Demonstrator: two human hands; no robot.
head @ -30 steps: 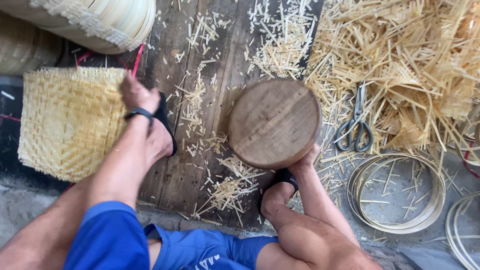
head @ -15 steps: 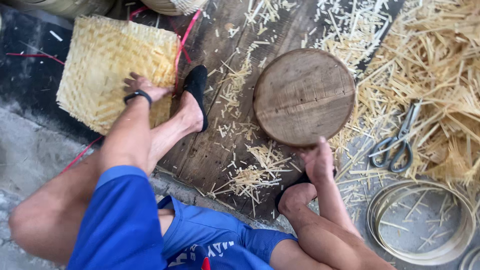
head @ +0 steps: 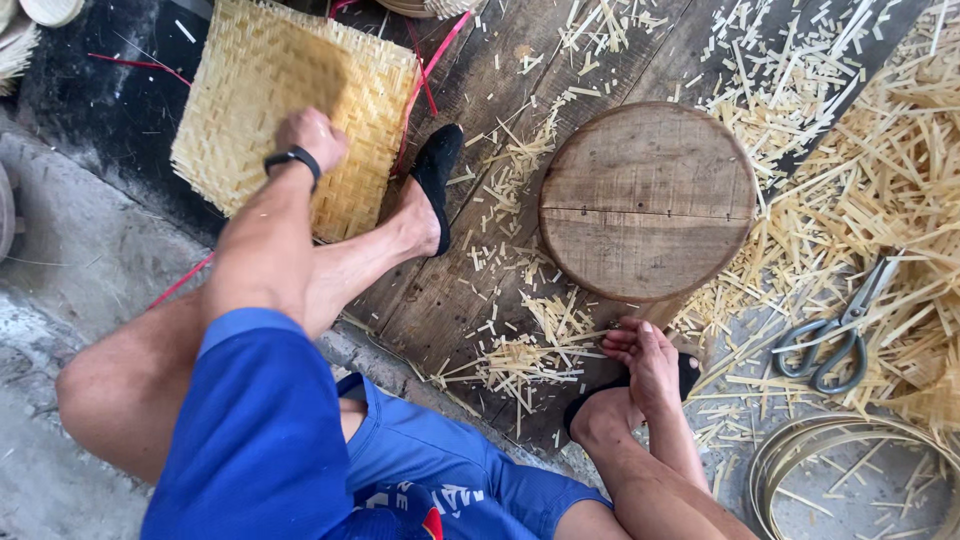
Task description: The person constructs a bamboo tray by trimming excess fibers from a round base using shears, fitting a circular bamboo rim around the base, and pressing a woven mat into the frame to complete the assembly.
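The woven mat [head: 290, 110], judged light and springy, is pressed by the closed left hand [head: 312, 135]; the right hand [head: 648, 362], fingers loosely apart, is rested by the wooden disc [head: 648, 200].

Pale yellow woven mat [head: 290, 110], blue shorts [head: 300, 440]
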